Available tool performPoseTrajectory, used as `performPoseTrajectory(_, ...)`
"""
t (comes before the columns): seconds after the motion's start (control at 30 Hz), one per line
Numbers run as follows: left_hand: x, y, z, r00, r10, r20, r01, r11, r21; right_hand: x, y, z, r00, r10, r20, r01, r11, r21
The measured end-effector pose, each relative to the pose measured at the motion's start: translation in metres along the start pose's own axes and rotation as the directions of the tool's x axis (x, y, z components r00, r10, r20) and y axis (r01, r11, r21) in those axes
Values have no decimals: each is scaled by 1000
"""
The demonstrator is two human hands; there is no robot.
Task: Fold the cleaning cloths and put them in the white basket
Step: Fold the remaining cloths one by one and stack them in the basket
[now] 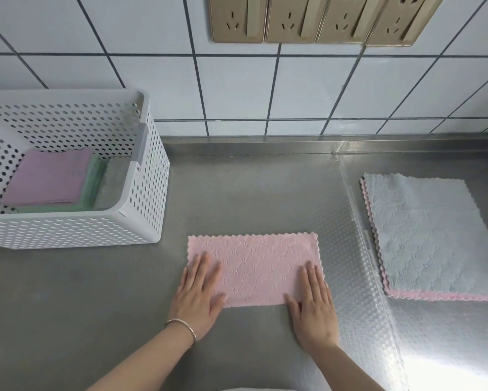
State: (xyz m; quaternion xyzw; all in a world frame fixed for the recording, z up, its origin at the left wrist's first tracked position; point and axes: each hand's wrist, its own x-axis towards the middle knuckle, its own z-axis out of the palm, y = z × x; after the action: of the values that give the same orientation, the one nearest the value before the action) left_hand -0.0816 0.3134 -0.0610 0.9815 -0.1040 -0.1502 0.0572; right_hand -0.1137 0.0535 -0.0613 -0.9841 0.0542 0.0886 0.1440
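Both hands lie flat, palms down, on a pink cloth (254, 268) spread as a wide rectangle on the steel table (96, 292). The left hand (196, 294) presses the cloth's near left corner, fingers straight and pointing away from the person, with a thin bracelet (182, 325) on the wrist. The right hand (314, 309) presses the near right corner the same way, thumb splayed inward. Neither grip is clenched: both are released, fingers extended on the fabric. The forearms reach in from the lower edge and angle toward each other.

At the left stands the white basket (141, 204), holding a folded purple cloth (46, 177) on top of a green one (94, 179). At the right, a grey cloth (431, 235) lies on another pink cloth (440, 296) whose edge shows beneath it.
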Motion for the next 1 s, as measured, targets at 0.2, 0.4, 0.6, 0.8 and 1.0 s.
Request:
performPoseTrajectory(0.2, 12, 17, -17, 1000, 21, 22, -21, 1000, 11, 12, -10, -33, 938, 332, -100, -244, 837, 490)
performPoseTrajectory(0.4, 47, 51, -50, 948, 176, 264, -195, 980, 48, 36, -4, -63, 841, 530, 114, -478, 626, 616)
performPoseTrajectory(0.6, 64, 58, -58, 927, 202, 316, -247, 963, 110, 42, 1, -72, 840, 462, 282, -541, 695, 473)
performPoseTrajectory(0.8, 69, 58, -57, 920, 190, 344, -243, 963, 120, 40, 2, -75, 814, 459, 356, -578, 707, 408)
performPoseTrajectory(1.0, 69, 59, -54, 918, 164, 360, -226, 965, 136, 32, -3, -81, 847, 418, 327, -527, 738, 421)
